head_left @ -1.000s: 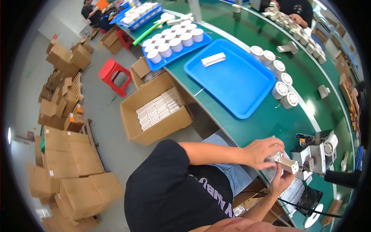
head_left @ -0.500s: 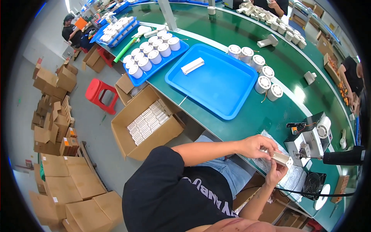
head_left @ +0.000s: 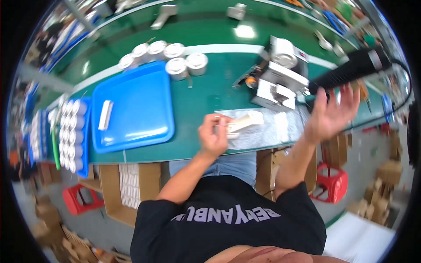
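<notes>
My left hand (head_left: 214, 136) is closed on a white trough-shaped plastic part (head_left: 246, 123), held low over a sheet of clear bubble wrap (head_left: 285, 125) at the table's near edge. My right hand (head_left: 334, 115) is raised with its fingers spread and holds nothing. Just beyond its fingertips is a black corded electric screwdriver (head_left: 351, 70), its tip end pointing left at a white box-shaped machine (head_left: 280, 83). Motion blur softens the detail of the held part, and my left fingers cover one end of it.
A blue tray (head_left: 136, 109) with one white part (head_left: 105, 115) lies to the left. Several white round motor housings (head_left: 177, 68) stand behind it, and more fill another blue tray (head_left: 72, 136). An open carton (head_left: 151, 184) sits below the table edge, near a red stool (head_left: 82, 197).
The view has swung right. My right hand has let go of the white part and reached out toward the screwdriver, fingers spread. The left hand keeps the part.
</notes>
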A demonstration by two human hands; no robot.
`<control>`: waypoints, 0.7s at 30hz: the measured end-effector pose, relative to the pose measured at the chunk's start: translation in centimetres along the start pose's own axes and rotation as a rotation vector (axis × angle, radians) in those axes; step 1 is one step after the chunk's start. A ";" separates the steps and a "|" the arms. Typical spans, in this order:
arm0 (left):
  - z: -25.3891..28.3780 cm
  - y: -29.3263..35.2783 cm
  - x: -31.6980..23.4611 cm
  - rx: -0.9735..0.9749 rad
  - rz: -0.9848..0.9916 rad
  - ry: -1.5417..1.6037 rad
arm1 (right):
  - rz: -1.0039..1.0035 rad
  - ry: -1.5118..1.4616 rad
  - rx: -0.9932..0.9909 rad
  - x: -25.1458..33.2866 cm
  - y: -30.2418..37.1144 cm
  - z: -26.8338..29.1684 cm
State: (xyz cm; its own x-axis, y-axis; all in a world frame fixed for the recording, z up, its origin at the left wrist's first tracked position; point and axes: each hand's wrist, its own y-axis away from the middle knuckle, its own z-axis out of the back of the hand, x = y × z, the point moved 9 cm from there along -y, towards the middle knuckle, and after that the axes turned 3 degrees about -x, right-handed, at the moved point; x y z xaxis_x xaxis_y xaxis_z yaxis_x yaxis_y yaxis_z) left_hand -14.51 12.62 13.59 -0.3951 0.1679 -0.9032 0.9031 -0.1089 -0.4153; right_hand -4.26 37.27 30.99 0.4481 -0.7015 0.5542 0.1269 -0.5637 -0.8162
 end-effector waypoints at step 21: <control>-1.6 0.4 0.1 0.175 0.041 -0.039 | 0.110 -0.027 0.134 2.1 -7.5 -8.0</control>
State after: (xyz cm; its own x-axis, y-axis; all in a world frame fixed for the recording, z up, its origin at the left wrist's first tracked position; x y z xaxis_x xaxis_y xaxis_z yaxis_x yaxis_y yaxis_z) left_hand -13.94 14.14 13.49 -0.3680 0.1223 -0.9217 0.8768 -0.2843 -0.3878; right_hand -11.32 36.57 39.62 0.4892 -0.7429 0.4568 0.1918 -0.4193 -0.8873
